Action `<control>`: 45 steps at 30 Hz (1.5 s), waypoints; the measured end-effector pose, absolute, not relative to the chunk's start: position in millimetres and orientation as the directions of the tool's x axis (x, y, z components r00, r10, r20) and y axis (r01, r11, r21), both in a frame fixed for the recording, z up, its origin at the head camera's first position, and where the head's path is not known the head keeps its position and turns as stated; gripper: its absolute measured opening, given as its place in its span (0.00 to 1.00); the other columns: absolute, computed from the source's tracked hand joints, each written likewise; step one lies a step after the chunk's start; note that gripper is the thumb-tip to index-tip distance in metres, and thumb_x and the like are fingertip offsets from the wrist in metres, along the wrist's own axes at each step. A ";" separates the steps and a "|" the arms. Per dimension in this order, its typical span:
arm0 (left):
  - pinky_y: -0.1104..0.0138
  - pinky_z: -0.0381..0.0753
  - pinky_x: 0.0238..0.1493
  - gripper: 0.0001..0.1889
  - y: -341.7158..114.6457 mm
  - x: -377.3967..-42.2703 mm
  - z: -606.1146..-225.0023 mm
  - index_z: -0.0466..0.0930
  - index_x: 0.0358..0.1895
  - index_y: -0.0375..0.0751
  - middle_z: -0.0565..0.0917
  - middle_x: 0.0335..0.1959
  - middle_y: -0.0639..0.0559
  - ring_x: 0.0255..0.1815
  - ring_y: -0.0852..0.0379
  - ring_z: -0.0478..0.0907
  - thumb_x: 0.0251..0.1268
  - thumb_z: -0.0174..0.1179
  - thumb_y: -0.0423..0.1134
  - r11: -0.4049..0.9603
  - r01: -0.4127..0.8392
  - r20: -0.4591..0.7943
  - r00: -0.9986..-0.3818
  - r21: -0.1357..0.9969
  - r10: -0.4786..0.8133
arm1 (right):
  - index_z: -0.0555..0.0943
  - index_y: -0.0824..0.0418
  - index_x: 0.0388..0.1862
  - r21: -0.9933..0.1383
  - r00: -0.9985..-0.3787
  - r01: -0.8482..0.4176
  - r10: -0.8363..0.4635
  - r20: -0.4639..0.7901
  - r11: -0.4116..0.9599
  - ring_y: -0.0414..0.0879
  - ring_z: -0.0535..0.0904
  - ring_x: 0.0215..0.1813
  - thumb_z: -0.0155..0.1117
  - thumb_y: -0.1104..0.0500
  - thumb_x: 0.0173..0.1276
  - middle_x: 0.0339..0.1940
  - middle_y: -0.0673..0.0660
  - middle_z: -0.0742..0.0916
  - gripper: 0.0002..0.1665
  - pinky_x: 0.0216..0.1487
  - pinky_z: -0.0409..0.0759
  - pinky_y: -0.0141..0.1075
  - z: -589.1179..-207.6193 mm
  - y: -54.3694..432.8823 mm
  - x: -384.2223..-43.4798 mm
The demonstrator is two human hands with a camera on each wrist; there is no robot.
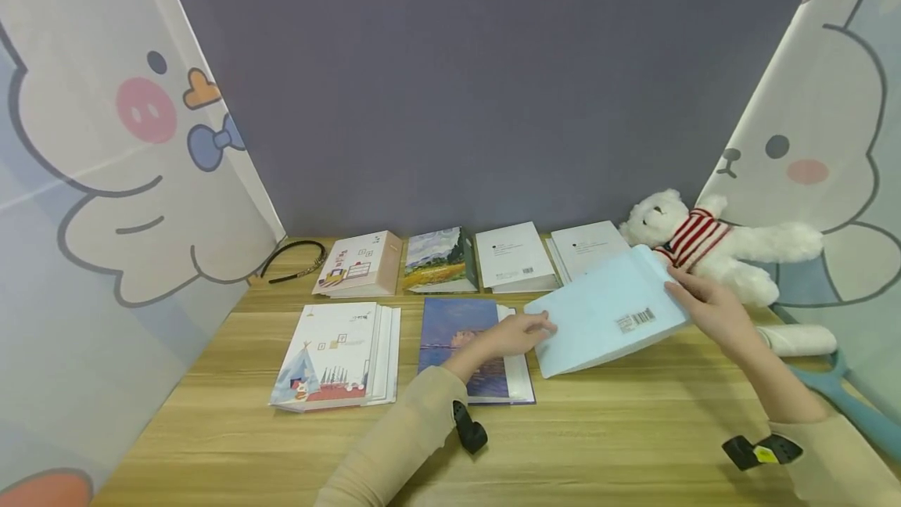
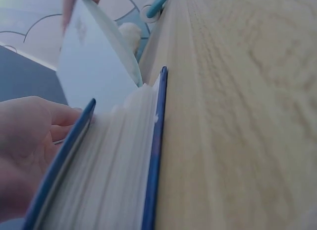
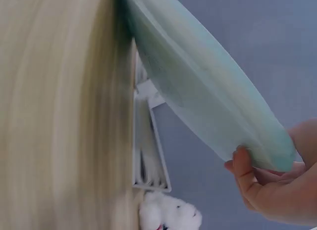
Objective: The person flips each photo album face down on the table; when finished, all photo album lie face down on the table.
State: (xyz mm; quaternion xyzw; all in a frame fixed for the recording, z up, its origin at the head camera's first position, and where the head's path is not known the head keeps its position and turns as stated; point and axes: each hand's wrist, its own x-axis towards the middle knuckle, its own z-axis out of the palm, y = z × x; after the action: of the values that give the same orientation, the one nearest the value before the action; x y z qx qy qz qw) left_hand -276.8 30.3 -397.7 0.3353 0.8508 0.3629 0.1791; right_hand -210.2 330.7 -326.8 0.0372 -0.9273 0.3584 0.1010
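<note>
A pale blue album (image 1: 598, 315) with a barcode label is held tilted, its right side raised above the wooden table. My right hand (image 1: 716, 313) grips its upper right corner; the right wrist view shows the thumb (image 3: 242, 163) on one face and the other fingers behind. At the opposite edge, my left hand (image 1: 517, 333) pinches the album's left side. Under my left wrist lies a dark blue album (image 1: 461, 327) with a painted cover. In the left wrist view, its thick page block (image 2: 119, 150) stands close beside the left hand.
A tent-picture album (image 1: 327, 350) lies at left. Behind are a pink-sided album (image 1: 359, 260), a landscape album (image 1: 439, 257) and two white albums (image 1: 514, 253). A black cord (image 1: 292, 257) lies back left; a teddy bear (image 1: 693, 237) and white roll (image 1: 798, 339) are at right.
</note>
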 end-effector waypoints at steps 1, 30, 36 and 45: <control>0.68 0.74 0.57 0.18 30.4 -277.1 -398.2 0.75 0.61 0.45 0.59 0.73 0.50 0.71 0.52 0.60 0.76 0.42 0.43 0.515 0.445 -0.065 -0.708 0.732 0.704 | 0.59 0.72 0.70 -0.644 -0.980 -0.132 -0.001 0.199 0.754 0.24 0.72 0.43 0.46 0.47 0.75 0.63 0.79 0.69 0.36 0.33 0.70 0.17 -329.0 332.9 -210.2; 0.71 0.69 0.33 0.18 31.5 -278.8 -403.3 0.74 0.62 0.44 0.59 0.73 0.51 0.52 0.46 0.77 0.76 0.43 0.42 0.527 0.444 -0.091 -0.696 0.724 0.712 | 0.74 0.76 0.55 -0.511 -0.991 -0.120 -0.133 0.010 0.851 0.74 0.72 0.54 0.61 0.60 0.65 0.55 0.79 0.75 0.24 0.47 0.77 0.57 -379.5 361.9 -220.3; 0.68 0.70 0.62 0.19 35.6 -282.3 -404.6 0.70 0.65 0.47 0.60 0.73 0.53 0.71 0.56 0.60 0.75 0.44 0.42 0.514 0.447 -0.077 -0.695 0.732 0.715 | 0.73 0.75 0.58 -0.557 -0.985 -0.111 -0.165 -0.047 0.823 0.76 0.70 0.56 0.61 0.60 0.66 0.59 0.81 0.71 0.26 0.48 0.79 0.54 -377.4 363.3 -223.0; 0.66 0.67 0.67 0.20 40.4 -287.0 -404.7 0.69 0.66 0.46 0.61 0.72 0.53 0.73 0.57 0.58 0.75 0.45 0.41 0.517 0.447 -0.077 -0.697 0.730 0.713 | 0.69 0.78 0.60 -0.522 -0.980 -0.119 -0.184 -0.074 0.845 0.76 0.70 0.56 0.59 0.61 0.67 0.60 0.82 0.69 0.27 0.48 0.78 0.55 -373.2 364.5 -229.7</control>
State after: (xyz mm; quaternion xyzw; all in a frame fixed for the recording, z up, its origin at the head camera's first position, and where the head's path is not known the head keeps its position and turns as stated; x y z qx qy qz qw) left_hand -287.0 40.4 -404.7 0.3411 0.8503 0.3541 0.1876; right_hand -229.7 364.5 -373.2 0.0790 -0.9585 0.2673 -0.0604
